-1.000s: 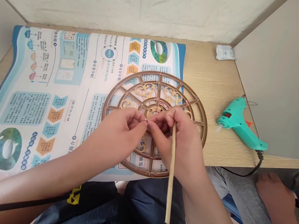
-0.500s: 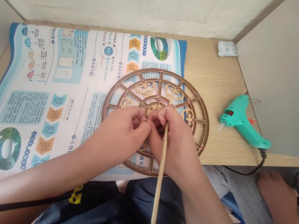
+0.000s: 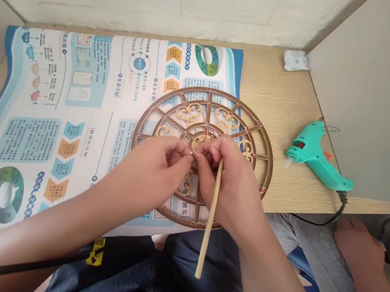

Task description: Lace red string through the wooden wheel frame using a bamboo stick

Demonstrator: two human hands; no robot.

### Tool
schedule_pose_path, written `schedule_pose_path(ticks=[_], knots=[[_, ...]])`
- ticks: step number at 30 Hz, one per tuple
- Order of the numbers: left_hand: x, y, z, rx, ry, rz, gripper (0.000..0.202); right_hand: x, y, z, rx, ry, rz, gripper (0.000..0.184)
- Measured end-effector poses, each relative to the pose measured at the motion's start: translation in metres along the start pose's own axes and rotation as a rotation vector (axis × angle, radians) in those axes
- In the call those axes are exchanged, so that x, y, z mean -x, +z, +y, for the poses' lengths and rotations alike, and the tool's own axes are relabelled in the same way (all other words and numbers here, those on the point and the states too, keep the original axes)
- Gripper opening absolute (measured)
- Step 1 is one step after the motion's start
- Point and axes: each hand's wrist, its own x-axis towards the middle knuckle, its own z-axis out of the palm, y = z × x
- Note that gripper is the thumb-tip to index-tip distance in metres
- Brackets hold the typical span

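Over the middle of a round brown lattice frame [image 3: 211,91], my left hand [image 3: 152,169] and my right hand [image 3: 233,184] meet fingertip to fingertip. The left thumb and fingers are pinched together on something tiny that I cannot make out. A thin, light wooden stick [image 3: 210,217] is held in my right hand, its long end slanting down toward my lap. My right thumb and fingertip also pinch close to the left fingertips. Thin red wires show on the frame, along with pale scroll-shaped ornaments [image 3: 227,118]; its centre is partly hidden by my hands.
A printed poster sheet [image 3: 84,121] lies under the frame on the wooden table [image 3: 264,85]. To the right rests a teal glue gun [image 3: 321,158] with a black cord. A small white packet [image 3: 296,61] lies at the back. Another person's hand [image 3: 360,246] rests on their leg.
My left hand has drawn slightly left, opening a small gap between the two sets of fingertips. The stick has tilted, its lower end moving slightly left and up.
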Motion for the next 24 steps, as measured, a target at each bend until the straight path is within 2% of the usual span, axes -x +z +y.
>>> schedule_pose_path(ticks=[3,5,8,11,14,19,21,24], knots=[[0.001,-0.015,-0.003,-0.085,0.025,0.030,0.024,0.000,-0.001,0.000,-0.001,-0.006,-0.009,0.033],[0.001,-0.023,-0.005,-0.131,0.099,0.075,0.020,0.000,-0.002,0.000,-0.003,-0.009,-0.011,0.034],[-0.002,-0.030,-0.007,-0.191,0.323,0.075,0.015,0.000,-0.001,0.000,0.001,0.002,-0.010,0.035],[-0.011,-0.035,-0.007,-0.283,0.560,0.003,0.016,0.001,0.000,0.000,-0.018,0.016,-0.018,0.033],[-0.022,-0.041,-0.008,-0.378,0.694,-0.104,0.018,0.002,0.000,0.001,-0.018,0.006,-0.018,0.033],[-0.037,-0.049,-0.018,-0.504,0.989,-0.143,0.015,0.003,0.000,0.001,-0.003,-0.013,0.000,0.033],[-0.041,-0.051,-0.023,-0.514,1.040,-0.162,0.012,0.004,0.001,0.001,-0.017,-0.006,-0.002,0.034],[-0.044,-0.053,-0.027,-0.496,1.035,-0.171,0.010,0.005,0.001,0.002,-0.022,0.002,0.002,0.034]])
